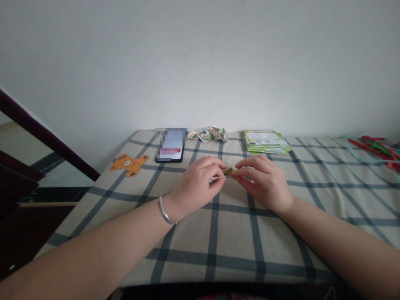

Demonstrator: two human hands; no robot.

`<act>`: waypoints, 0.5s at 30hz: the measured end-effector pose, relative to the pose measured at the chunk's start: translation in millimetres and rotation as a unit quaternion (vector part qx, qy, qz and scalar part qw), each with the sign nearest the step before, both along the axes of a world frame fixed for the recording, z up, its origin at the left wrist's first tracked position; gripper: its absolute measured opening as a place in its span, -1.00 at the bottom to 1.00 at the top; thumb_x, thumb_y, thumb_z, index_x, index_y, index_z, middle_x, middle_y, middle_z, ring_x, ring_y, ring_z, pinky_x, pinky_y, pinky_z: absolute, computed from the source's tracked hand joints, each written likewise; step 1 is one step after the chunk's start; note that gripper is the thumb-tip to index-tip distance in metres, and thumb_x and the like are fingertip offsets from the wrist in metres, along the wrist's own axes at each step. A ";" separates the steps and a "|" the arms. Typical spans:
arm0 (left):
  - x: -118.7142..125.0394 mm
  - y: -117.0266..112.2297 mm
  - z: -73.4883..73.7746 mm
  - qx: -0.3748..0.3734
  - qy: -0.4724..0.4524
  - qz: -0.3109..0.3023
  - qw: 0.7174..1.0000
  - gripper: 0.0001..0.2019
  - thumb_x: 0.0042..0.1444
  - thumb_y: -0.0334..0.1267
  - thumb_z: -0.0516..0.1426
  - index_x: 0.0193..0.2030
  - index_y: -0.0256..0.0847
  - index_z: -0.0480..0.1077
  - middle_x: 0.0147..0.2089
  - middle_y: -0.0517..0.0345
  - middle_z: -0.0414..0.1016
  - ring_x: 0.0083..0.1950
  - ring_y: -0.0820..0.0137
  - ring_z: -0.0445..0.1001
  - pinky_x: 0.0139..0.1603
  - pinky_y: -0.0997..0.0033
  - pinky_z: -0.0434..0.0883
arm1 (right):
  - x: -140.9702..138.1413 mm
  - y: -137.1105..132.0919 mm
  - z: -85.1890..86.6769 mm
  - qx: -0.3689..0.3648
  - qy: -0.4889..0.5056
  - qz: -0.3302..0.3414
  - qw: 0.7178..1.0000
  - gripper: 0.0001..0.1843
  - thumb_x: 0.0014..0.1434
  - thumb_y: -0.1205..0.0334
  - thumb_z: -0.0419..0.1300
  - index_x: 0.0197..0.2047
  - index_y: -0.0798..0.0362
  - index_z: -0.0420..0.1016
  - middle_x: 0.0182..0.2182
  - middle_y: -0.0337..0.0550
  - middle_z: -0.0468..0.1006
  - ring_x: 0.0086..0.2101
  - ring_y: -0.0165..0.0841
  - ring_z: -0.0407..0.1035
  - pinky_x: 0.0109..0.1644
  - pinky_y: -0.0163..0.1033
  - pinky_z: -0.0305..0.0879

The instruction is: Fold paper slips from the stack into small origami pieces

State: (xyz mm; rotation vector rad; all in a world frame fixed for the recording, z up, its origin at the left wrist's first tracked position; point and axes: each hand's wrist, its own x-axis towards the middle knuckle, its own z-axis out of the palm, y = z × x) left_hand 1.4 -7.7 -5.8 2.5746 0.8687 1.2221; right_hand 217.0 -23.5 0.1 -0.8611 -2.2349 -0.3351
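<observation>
1. Small thin white-and-olive piece (230, 171) sits between our two hands at the middle of the table in the head view; our fingers hide most of it.
2. Our left hand (200, 179) pinches its white part between thumb and curled fingers; a shiny silver metal bangle (163, 210) circles that wrist.
3. Our right hand (265, 179) pinches the olive end with its fingertips, the other fingers bent.
4. Under our forearms we see a beige cloth with dark blue-grey checks (234, 233).
5. Far left of our hands lies a black flat phone (171, 151), screen lit and partly blurred, with an orange flat bear figure (128, 165) to its left.
6. Far ahead, near the pale plain wall (200, 62), we have crumpled multicoloured wrappers (211, 135) and, to their right, a stack of green-and-white printed cards (265, 142).
7. Far right, we see red and green strips (379, 146).
</observation>
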 end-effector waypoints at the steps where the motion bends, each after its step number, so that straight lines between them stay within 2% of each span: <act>1: 0.2 -0.1 -0.1 -0.002 0.000 0.000 1.000 -0.90 0.13 -0.43 0.15 -0.40 -0.24 0.35 -0.11 0.05 0.47 -0.05 0.33 0.44 0.01 0.20 0.43 | 0.0 0.1 0.4 0.000 0.000 0.004 1.000 -0.90 0.21 0.30 0.21 -0.18 -0.03 0.51 -0.20 -0.12 0.56 -0.23 -0.30 0.39 -0.20 -0.17 0.34; 8: 1.0 -2.0 1.0 0.017 0.011 0.000 1.000 -0.89 0.14 -0.44 0.13 -0.41 -0.24 0.35 -0.07 0.03 0.45 -0.03 0.32 0.44 0.04 0.19 0.43 | -1.6 0.4 3.9 -0.005 -0.002 0.035 0.999 -0.89 0.19 0.33 0.22 -0.19 -0.02 0.50 -0.23 -0.12 0.57 -0.22 -0.29 0.40 -0.19 -0.16 0.35; 15: 0.0 -4.6 2.6 0.081 0.063 0.016 0.995 -0.86 0.18 -0.41 0.11 -0.40 -0.23 0.39 0.04 0.04 0.40 0.08 0.30 0.39 0.15 0.16 0.38 | -1.9 2.1 1.3 -0.017 -0.004 0.046 0.999 -0.94 0.19 0.32 0.22 -0.25 -0.01 0.49 -0.18 -0.11 0.56 -0.19 -0.29 0.38 -0.14 -0.14 0.34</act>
